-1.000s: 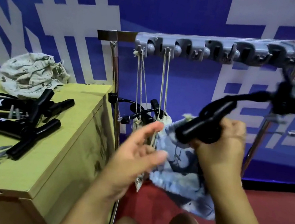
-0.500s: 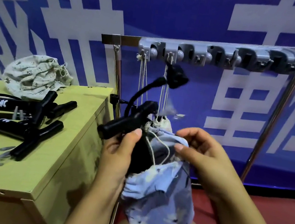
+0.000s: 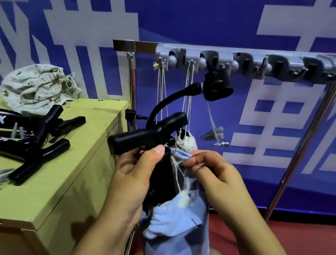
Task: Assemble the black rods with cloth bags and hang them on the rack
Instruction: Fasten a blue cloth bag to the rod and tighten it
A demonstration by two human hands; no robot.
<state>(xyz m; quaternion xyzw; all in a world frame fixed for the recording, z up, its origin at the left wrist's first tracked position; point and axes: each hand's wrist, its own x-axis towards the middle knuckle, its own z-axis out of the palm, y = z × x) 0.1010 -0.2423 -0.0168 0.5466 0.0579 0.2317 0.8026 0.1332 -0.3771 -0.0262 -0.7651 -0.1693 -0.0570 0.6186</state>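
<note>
My left hand (image 3: 131,179) grips a black rod (image 3: 145,137) with a bent gooseneck and a round black head, its lower part sunk into a light blue cloth bag (image 3: 179,240). My right hand (image 3: 212,177) pinches the bag's open rim and its white drawstring. Behind them stands the metal rack (image 3: 308,131) with a grey hook strip (image 3: 249,62). Two cream bags hang from the strip's left hooks by strings (image 3: 187,99), mostly hidden behind the rod.
A pale wooden cabinet (image 3: 46,185) stands at the left with several black rods (image 3: 33,140) and a crumpled cream printed bag (image 3: 38,87) on top. A blue and white wall lies behind the rack. The floor is red, and my knees show at the bottom.
The rod passed from my right hand to my left hand and swung left and upright. My right hand took the bag's rim, and the rod's lower end went into the bag.
</note>
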